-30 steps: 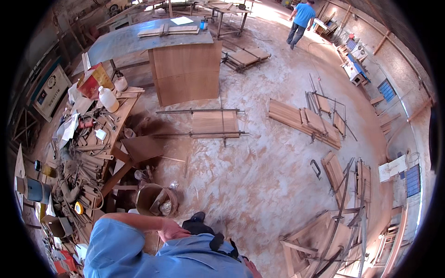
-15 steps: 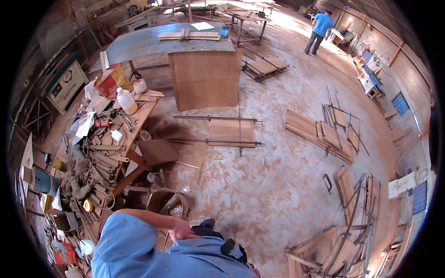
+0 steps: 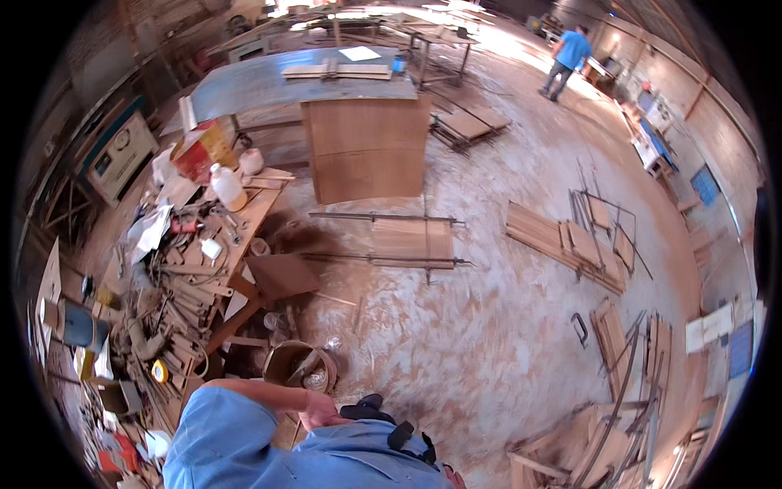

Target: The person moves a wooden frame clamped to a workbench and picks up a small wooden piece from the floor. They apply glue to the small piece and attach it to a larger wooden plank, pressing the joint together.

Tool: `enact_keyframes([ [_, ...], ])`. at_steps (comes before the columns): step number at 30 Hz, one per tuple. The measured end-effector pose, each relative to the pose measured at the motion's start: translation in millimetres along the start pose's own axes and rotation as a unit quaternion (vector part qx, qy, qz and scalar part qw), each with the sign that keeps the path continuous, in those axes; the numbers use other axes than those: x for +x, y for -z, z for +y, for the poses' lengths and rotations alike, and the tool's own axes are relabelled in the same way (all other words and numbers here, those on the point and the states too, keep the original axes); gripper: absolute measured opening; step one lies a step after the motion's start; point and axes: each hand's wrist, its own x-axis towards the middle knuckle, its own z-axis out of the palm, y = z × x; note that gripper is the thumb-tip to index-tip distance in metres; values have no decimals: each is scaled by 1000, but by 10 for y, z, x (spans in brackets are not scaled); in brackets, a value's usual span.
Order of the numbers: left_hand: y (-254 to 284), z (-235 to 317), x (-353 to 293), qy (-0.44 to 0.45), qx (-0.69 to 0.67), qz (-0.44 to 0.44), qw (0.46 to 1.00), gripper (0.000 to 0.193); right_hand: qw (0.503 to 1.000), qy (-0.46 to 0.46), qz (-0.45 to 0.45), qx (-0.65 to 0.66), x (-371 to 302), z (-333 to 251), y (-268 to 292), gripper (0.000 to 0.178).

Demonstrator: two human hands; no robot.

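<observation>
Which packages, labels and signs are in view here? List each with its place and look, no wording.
Red and yellow box: far end of the cluttered workbench, boxy.
White plastic jug: beside that box, with a cap.
Wall panel with dials: left of the bench, pale with a teal frame.
White sheet: flat on the grey table.
Blue board: right wall, rectangular.

Cluttered workbench (image 3: 244, 213), white jug (image 3: 227, 187), wooden cabinet (image 3: 366, 151), clamped boards (image 3: 411, 242)

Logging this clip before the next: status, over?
Left hand at the chest, against black strap, grip unclear. Right hand out of view. Round bucket and cluttered workbench nearest.
</observation>
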Motion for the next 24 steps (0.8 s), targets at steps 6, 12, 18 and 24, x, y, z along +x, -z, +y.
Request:
enact_keyframes([
  [6, 149, -173, 148, -94, -10, -34, 995, 76, 998, -23, -53, -24, -238, -271, 181, 60],
  [12, 534, -4, 445, -185, 38, -68, 980, 61, 992, -116, -5, 53, -601, -621, 110, 73],
  [18, 565, 66, 774, -156, 78, -136, 975, 51, 981, -162, 5, 111, -883, -736, -74, 85],
  [24, 711, 562, 1160, -77, 100, -161, 979, 51, 972, -177, 61, 140, -1180, -538, -494, 108],
])
